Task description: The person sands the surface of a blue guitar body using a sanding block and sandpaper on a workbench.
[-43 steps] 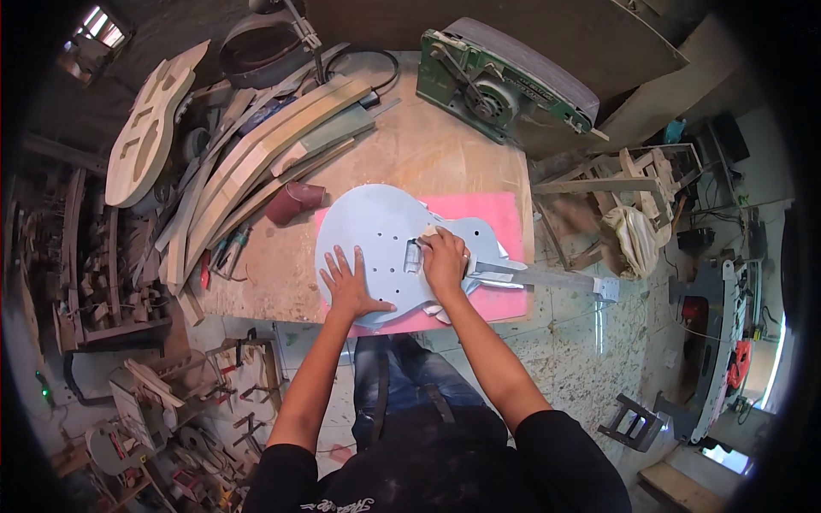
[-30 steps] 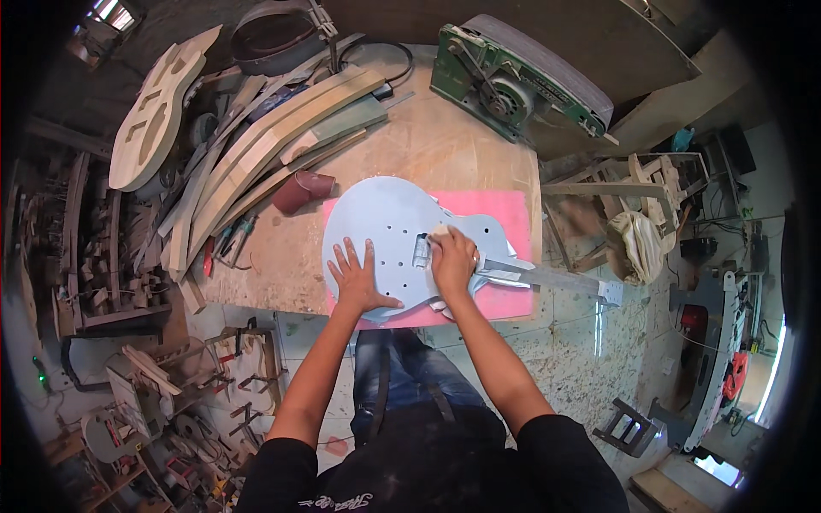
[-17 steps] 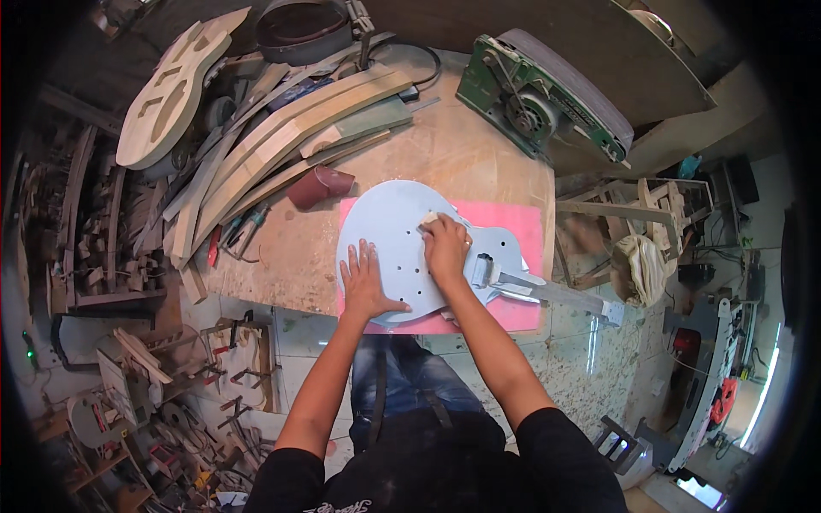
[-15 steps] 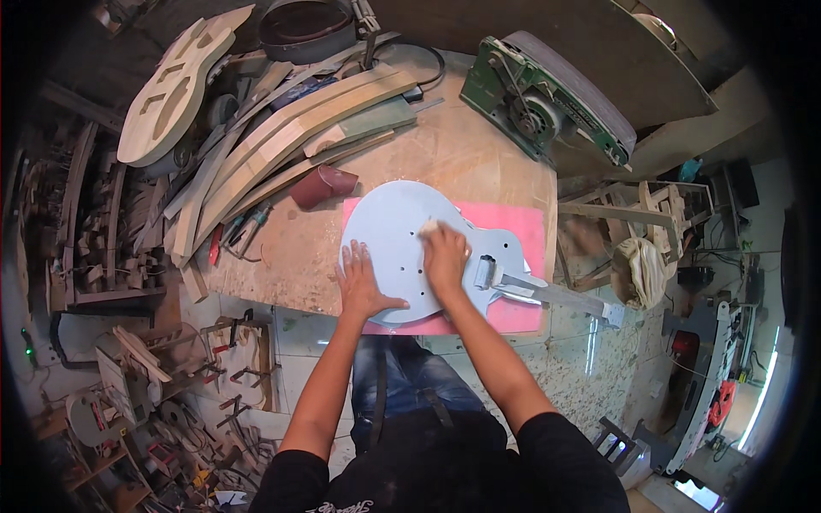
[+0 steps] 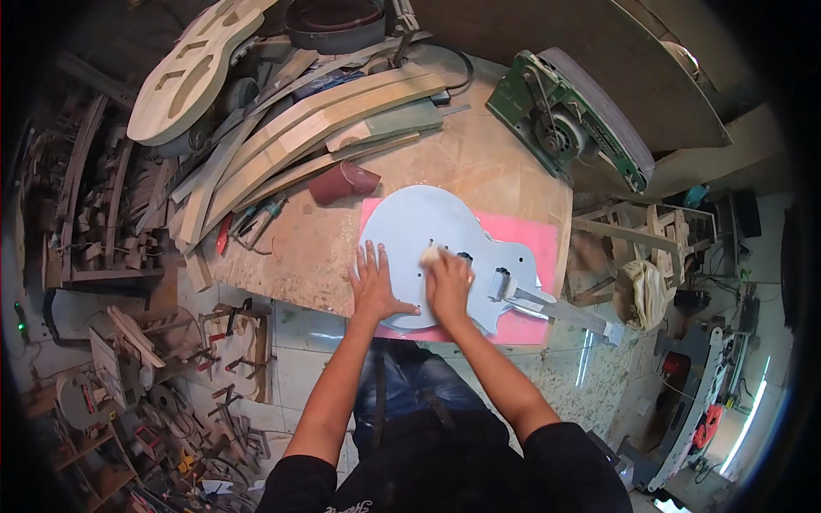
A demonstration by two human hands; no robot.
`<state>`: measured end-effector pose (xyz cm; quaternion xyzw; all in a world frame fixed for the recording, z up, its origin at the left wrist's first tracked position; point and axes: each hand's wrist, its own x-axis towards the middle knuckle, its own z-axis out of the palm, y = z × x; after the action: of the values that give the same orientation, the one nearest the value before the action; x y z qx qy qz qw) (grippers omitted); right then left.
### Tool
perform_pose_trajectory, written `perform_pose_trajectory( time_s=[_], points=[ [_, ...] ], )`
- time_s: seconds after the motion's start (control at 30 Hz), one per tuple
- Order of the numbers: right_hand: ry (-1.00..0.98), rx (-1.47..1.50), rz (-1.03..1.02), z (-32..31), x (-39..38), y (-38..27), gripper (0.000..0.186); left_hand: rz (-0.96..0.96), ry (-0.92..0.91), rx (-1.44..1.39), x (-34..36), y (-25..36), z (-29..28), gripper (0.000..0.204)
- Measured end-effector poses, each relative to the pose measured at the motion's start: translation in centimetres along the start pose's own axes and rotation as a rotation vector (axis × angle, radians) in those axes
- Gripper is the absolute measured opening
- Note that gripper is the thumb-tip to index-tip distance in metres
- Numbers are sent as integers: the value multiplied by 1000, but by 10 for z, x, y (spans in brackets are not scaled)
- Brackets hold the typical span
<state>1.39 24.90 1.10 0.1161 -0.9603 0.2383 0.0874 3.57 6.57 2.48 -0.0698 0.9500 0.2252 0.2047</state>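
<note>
Beyond the left fingers, well off to the left, a crowded stack of curved wooden strips (image 5: pixel 329 118) on the bench (image 5: pixel 472 147), with a pale unfinished guitar body (image 5: pixel 184 85) farther out. Nearer those fingertips, just past the guitar's edge, a dark red curled sheet (image 5: pixel 342 183); to their left, a red-handled tool (image 5: pixel 224 233). Far ahead and right of the right fingers, a green belt sander (image 5: pixel 547 120). Directly under both sets of fingers, the pale blue guitar (image 5: pixel 423 218), lying flat on a pink sheet (image 5: pixel 540 242), partly covered by both hands. Smooth and matte on top, rounded at the broad end, pierced by small round holes near the right fingers; to their right, a rectangular recess, then a straight greyish neck (image 5: pixel 575 315) reaching past the sheet. Left hand (image 5: pixel 373 284) palm down on the broad end, fingers spread and pointing away from the body, thumb stretched toward the right, gripping nothing. Right hand (image 5: pixel 448 286) arched, slightly blurred, fingers closed around a small pale pad (image 5: pixel 429 256) against the guitar's face.
</note>
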Motion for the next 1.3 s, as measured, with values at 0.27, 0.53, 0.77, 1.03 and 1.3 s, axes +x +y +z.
perform_pose_trajectory(
  time_s=[0.27, 0.53, 0.77, 1.03, 1.3],
  points=[
    [20, 25, 72, 2, 91, 18, 26, 0, -35, 11, 2, 11, -4, 176],
    [-59, 53, -78, 6, 51, -2, 24, -7, -18, -35, -2, 4, -5, 173],
    [4, 7, 69, 24, 68, -10, 24, 1, -10, -19, 1, 7, -5, 173],
    [4, 69, 50, 20, 110, -10, 23, 15, 49, -52, -2, 4, 0, 172],
    [-158, 35, -164, 37, 80, -39, 24, -19, 14, -19, -3, 2, -1, 172]
  ],
)
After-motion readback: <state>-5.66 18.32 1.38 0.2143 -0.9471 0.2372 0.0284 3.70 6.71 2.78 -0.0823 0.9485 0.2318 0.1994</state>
